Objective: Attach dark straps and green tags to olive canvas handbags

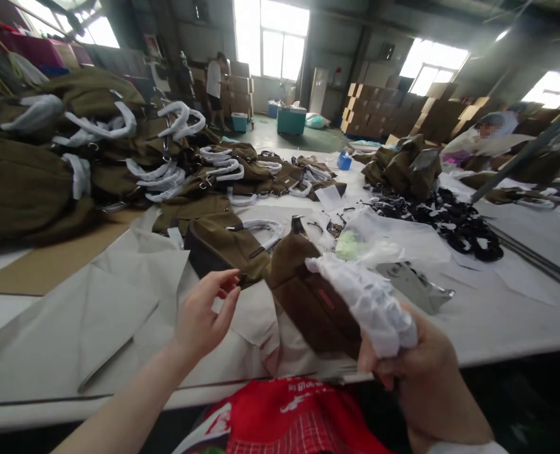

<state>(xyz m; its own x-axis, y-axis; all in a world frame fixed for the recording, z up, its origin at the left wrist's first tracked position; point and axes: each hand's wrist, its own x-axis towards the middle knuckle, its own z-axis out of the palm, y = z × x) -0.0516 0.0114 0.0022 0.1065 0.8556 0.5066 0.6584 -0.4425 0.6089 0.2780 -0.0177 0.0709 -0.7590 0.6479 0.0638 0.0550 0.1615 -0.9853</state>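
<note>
My right hand (pixel 412 359) is closed around a bag handle covered in crinkled white wrapping (pixel 369 302). The wrapping runs down to a brown fabric bag (pixel 313 302), which leans on the table edge in front of me with a small reddish label on its side. My left hand (pixel 209 309) hovers over pale sheeting, fingers curled and apart, with nothing in it. Just beyond it lies another olive-brown bag (pixel 227 243) with a dark end panel and a white-wrapped handle.
Olive bags (pixel 105 151) with wrapped handles are heaped at the left. Black straps or tags (pixel 450 221) and clear plastic (pixel 388 236) lie to the right. A metal rail (pixel 526 258) crosses the right side. People and stacked cartons (pixel 379 107) stand farther back.
</note>
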